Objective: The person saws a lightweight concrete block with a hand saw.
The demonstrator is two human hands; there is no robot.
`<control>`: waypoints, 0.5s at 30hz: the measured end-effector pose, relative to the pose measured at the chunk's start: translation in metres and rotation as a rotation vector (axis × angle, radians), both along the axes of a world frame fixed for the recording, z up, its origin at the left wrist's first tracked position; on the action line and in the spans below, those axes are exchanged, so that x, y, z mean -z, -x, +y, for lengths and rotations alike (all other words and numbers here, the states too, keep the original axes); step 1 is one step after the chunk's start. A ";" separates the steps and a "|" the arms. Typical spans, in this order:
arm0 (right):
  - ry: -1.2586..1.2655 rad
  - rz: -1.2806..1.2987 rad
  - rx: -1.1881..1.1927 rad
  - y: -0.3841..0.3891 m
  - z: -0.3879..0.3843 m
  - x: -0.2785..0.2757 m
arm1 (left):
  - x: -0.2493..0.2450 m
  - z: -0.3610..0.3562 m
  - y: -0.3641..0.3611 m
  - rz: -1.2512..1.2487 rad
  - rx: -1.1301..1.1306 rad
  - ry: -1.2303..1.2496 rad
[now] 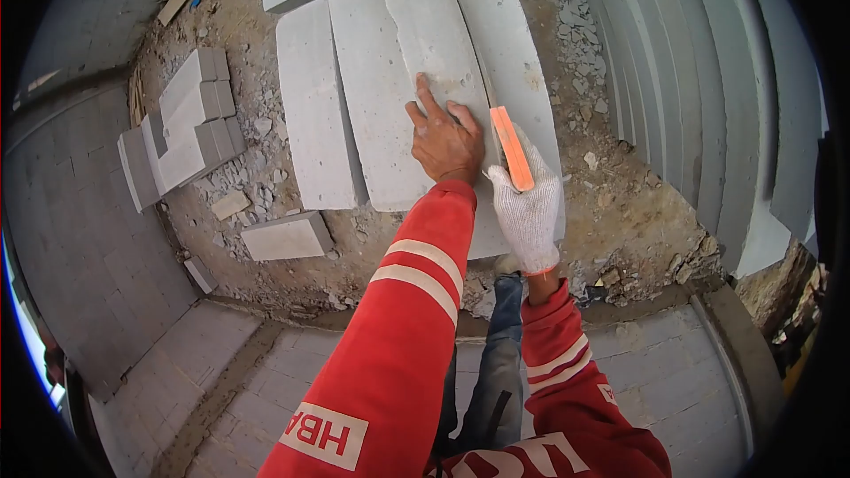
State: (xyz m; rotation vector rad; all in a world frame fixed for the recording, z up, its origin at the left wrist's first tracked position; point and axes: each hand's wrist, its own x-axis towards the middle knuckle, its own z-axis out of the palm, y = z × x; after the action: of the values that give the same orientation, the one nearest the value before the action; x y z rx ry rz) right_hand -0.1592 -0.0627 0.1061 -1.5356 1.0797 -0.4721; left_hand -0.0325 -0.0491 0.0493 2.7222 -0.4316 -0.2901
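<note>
My bare left hand lies on a pale grey concrete block, its fingers spread and the index finger pointing forward. Close beside it on the right, my right hand, in a white knitted glove, is closed around the orange handle of what looks like a handsaw. The tool is seen from above, nearly edge-on. Its blade can hardly be made out along the dark line between this block and the long block to its right. Under my left hand, more blocks lie side by side.
Curved-looking stacked blocks stand at the right. Smaller cut blocks sit at the left, and a short offcut lies nearer. Rubble covers the dirt around the blocks. A block wall rises on the left.
</note>
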 end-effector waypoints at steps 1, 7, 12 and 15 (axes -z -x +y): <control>0.057 0.022 0.008 0.020 0.020 -0.002 | 0.003 -0.003 -0.002 -0.006 0.010 0.010; 0.074 0.068 -0.032 0.056 0.045 -0.007 | 0.004 0.003 0.003 -0.005 0.003 -0.038; 0.139 -0.009 -0.042 -0.117 -0.092 0.016 | 0.004 0.002 0.000 0.024 -0.008 0.038; 0.084 0.040 -0.035 -0.117 -0.090 0.006 | 0.002 0.002 0.001 0.022 -0.007 0.055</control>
State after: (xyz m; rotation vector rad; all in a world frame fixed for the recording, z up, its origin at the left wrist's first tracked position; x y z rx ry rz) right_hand -0.0420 -0.1529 0.0999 -1.6414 1.0736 -0.4699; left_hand -0.0334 -0.0467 0.0469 2.6634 -0.4176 -0.3016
